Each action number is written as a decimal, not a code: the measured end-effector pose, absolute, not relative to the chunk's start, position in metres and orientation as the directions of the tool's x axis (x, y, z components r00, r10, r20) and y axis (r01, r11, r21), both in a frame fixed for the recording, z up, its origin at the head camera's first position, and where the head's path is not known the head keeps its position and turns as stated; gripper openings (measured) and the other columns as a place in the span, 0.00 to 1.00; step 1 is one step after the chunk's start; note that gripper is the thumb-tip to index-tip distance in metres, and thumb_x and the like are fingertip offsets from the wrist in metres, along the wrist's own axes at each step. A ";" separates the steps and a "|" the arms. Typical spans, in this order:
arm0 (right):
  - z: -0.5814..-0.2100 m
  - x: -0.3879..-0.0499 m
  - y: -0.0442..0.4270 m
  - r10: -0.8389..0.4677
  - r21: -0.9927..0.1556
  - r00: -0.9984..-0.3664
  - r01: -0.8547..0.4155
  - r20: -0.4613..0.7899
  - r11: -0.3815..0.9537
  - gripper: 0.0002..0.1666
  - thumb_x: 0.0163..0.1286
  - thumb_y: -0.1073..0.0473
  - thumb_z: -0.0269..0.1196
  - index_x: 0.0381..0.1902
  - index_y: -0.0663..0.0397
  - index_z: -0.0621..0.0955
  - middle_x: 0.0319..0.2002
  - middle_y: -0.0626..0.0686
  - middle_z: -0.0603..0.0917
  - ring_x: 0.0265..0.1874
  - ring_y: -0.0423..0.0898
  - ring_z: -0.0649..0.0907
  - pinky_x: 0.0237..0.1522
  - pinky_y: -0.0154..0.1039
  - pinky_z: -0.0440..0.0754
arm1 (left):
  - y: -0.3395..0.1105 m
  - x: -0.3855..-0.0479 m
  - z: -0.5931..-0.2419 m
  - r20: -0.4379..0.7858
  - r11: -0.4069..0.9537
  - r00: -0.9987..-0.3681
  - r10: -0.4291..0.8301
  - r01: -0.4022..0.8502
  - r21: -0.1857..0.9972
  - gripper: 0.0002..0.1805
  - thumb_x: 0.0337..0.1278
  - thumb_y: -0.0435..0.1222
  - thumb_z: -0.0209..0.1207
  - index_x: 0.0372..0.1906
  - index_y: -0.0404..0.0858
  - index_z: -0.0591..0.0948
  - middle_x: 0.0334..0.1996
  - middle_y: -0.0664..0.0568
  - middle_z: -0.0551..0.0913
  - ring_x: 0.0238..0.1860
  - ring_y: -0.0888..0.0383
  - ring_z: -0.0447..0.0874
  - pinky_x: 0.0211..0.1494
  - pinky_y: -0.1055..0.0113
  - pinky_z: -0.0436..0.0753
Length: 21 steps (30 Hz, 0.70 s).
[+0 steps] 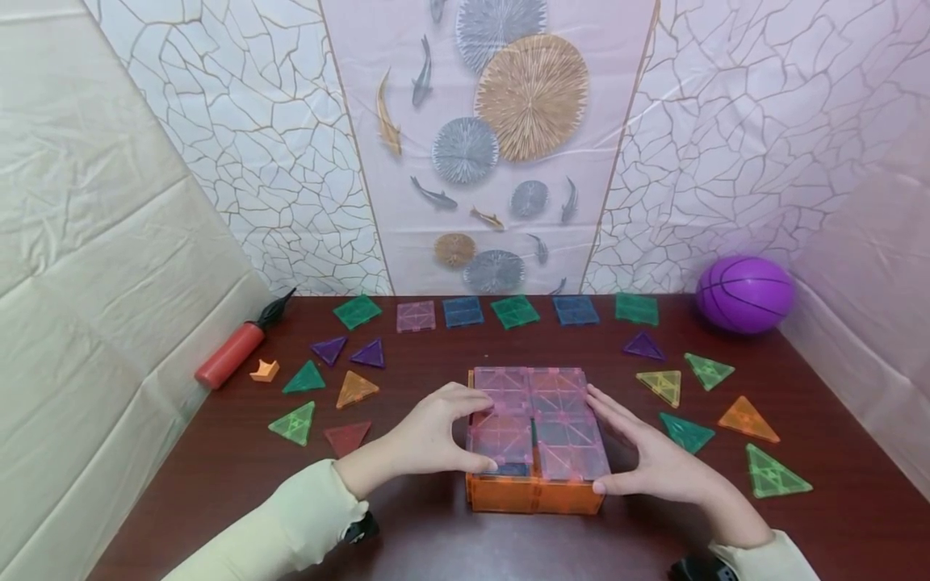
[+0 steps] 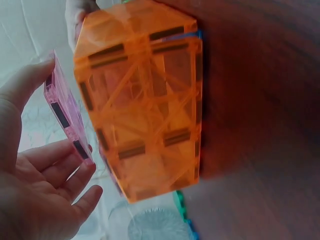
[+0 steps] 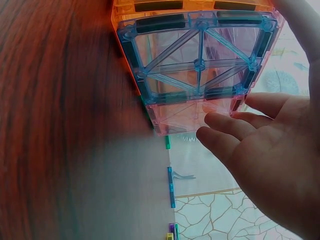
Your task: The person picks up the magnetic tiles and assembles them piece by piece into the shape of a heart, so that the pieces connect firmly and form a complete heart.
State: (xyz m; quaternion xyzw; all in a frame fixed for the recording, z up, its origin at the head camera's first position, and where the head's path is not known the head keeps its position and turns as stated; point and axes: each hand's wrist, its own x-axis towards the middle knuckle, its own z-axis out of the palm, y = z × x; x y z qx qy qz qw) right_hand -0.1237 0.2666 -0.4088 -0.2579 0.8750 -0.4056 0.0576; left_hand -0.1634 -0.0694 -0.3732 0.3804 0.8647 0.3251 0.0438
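Pinching — left hand (image 1: pixel 429 433) brackets a pink tile (image 1: pixel 501 440).

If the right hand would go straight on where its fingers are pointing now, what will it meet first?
The right hand would likely meet the pink side panel of the box; whether its fingertips touch it now is unclear.

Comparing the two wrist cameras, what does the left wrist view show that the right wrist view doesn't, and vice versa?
Only the left wrist view shows the left hand, holding a pink tile at a tilt to the box, and the face of the box's orange left side.

Only the right wrist view shows the blue panel on the box's right side face-on.

Both share the box, the reddish-brown table, the backdrop and the right hand, just a sliver of it in the left wrist view.
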 end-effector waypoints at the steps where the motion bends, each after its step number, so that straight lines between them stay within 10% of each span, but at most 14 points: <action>1: -0.409 -0.124 0.267 -0.500 -0.738 -0.859 -0.409 0.112 0.537 0.56 0.56 0.53 0.73 0.76 0.50 0.54 0.76 0.59 0.49 0.68 0.26 0.56 0.59 0.28 0.67 | -0.068 -0.162 -0.374 0.175 0.500 -0.705 0.687 0.634 0.589 0.40 0.40 0.51 0.73 0.61 0.39 0.77 0.60 0.52 0.78 0.60 0.57 0.70 0.63 0.56 0.73; 21: -0.405 -0.121 0.264 -0.503 -0.735 -0.857 -0.414 0.116 0.537 0.57 0.56 0.53 0.73 0.76 0.50 0.54 0.76 0.59 0.49 0.68 0.25 0.54 0.59 0.29 0.68 | -0.058 -0.147 -0.389 0.256 0.539 -0.714 0.652 0.674 0.506 0.42 0.36 0.54 0.74 0.60 0.37 0.79 0.57 0.52 0.79 0.57 0.58 0.72 0.60 0.56 0.74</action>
